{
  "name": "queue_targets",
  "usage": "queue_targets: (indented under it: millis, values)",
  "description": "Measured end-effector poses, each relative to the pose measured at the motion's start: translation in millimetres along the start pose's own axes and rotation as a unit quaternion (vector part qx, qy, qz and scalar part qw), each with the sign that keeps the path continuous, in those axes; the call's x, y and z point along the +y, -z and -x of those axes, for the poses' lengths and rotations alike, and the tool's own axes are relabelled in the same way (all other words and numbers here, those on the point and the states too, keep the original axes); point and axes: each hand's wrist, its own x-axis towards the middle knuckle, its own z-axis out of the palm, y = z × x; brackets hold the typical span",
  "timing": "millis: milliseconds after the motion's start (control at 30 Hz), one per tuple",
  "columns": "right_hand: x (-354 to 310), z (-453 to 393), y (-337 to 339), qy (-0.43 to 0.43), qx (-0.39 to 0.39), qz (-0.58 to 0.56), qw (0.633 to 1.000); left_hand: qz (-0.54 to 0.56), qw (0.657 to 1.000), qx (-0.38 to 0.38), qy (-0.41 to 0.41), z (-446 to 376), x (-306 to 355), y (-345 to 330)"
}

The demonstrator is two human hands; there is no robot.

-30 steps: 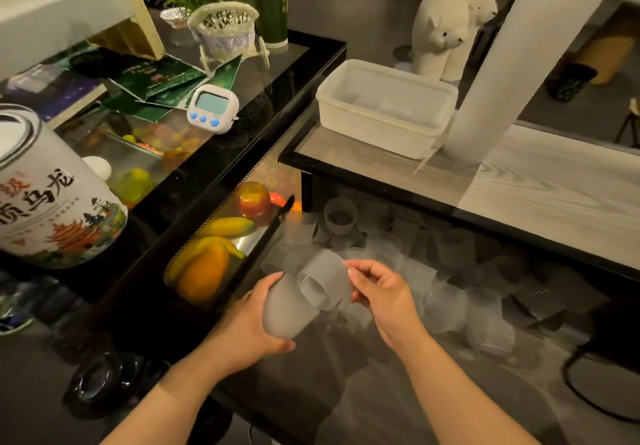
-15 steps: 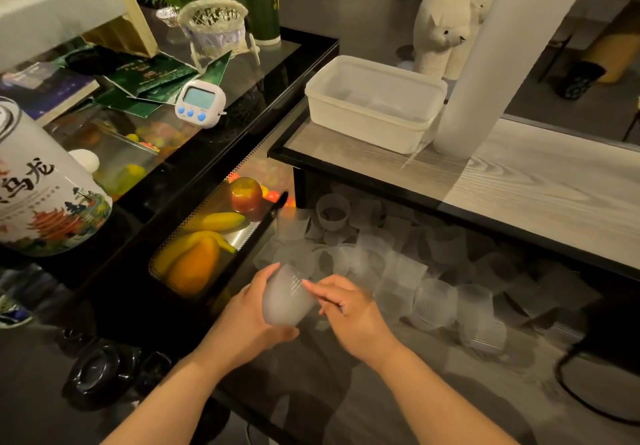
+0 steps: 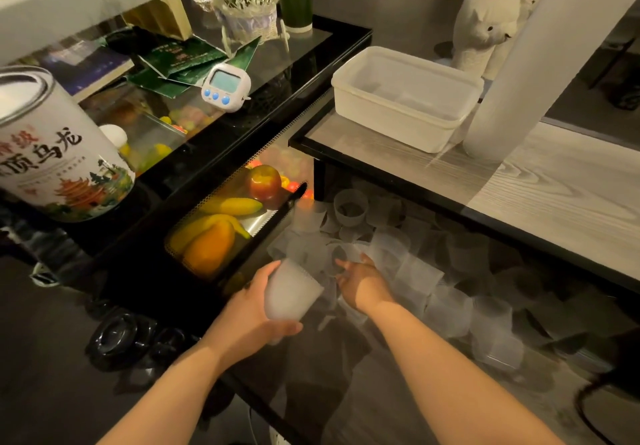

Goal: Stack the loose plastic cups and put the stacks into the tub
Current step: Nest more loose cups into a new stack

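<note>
Right hand [image 3: 363, 281] now off, seemingly, left-grip stack [image 3: 291, 292].

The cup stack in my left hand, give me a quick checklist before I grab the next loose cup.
1. Left hand grips cup stack: ok.
2. Right hand free, fingers reaching into loose cups: ok.
3. Stack's open mouth faces the pile: ok.
4. Cups seated fully in the stack: cannot tell.
5. Tub within view on the wooden shelf, room inside: ok.
</note>
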Motion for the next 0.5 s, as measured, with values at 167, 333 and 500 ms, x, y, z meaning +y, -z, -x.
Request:
queue_targets:
  millis: [167, 333, 500]
  values:
    - [-1, -2, 2, 0.039, -0.08, 0.182, 0.979, 0.008, 1.0, 0.0, 0.021, 6, -4, -3]
    - [5, 12, 3, -0.067, 0.088, -0.029, 0.993, 0.013, 1.0, -0.008, 0.019, 10, 2, -10]
    - [10, 31, 30, -0.06, 0.186, 0.018, 0.981, -0.005, 1.0, -0.014, -0.008, 9, 11, -14]
